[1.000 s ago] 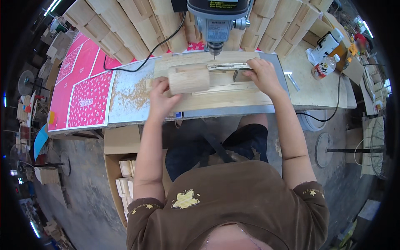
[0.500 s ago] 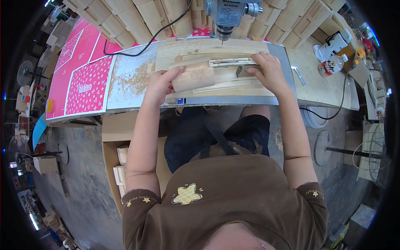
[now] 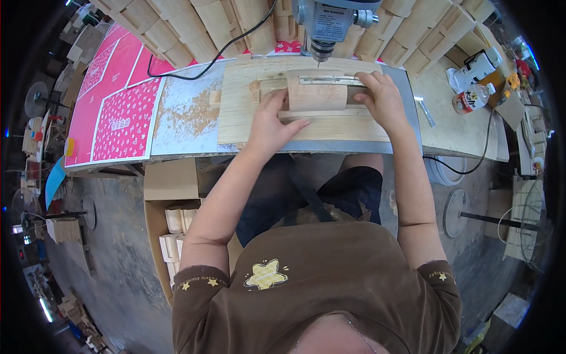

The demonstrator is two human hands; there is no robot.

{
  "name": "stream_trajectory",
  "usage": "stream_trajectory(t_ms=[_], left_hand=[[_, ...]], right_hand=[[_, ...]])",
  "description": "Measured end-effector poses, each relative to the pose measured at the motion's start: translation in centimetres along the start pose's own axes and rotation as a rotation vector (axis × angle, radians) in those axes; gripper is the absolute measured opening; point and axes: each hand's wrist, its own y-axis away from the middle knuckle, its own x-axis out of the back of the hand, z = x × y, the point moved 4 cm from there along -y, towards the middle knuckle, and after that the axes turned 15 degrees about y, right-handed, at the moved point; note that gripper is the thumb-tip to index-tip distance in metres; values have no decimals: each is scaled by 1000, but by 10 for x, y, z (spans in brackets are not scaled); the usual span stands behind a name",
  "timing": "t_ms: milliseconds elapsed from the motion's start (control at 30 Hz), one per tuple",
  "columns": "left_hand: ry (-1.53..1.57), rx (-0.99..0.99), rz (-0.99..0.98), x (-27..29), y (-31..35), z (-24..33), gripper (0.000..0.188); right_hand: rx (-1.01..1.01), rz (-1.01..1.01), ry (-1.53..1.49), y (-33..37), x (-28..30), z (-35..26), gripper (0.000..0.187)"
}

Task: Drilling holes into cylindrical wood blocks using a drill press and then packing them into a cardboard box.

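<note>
A curved, pale wooden block point(image 3: 318, 99) lies on a wooden board jig point(image 3: 253, 131) below the drill. Along the block's upper part runs a narrow metal strip point(image 3: 330, 80). My right hand point(image 3: 383, 97) is closed on the strip's right end, fingers over the top and thumb below. At the block's left end, my left hand point(image 3: 272, 121) has its fingertips against or just beside the wood. Its thumb stretches away to the right along the near side, so the hand is open. The drill press point(image 3: 330, 23) stands just beyond, its bit point(image 3: 319, 64) above the board.
Stacked wooden blocks point(image 3: 200, 32) line the back, crossed by a black cable point(image 3: 236, 38). Sawdust point(image 3: 188, 112) covers the left tabletop beside a pink sheet point(image 3: 127, 118). To the right are a bottle point(image 3: 473, 98) and a marker-like stick point(image 3: 425, 112). A cardboard box point(image 3: 154, 218) of wooden pieces sits below.
The wooden block has moved right and up onto the jig, under the metal strip. My left hand has followed it and loosened from its grip. My right hand still holds the strip.
</note>
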Motion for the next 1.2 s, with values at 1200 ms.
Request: stream_trajectory(t_ms=[1200], left_hand=[[-505, -107, -2, 43, -16, -35, 54]], right_hand=[[-113, 527, -207, -24, 100, -45, 17]])
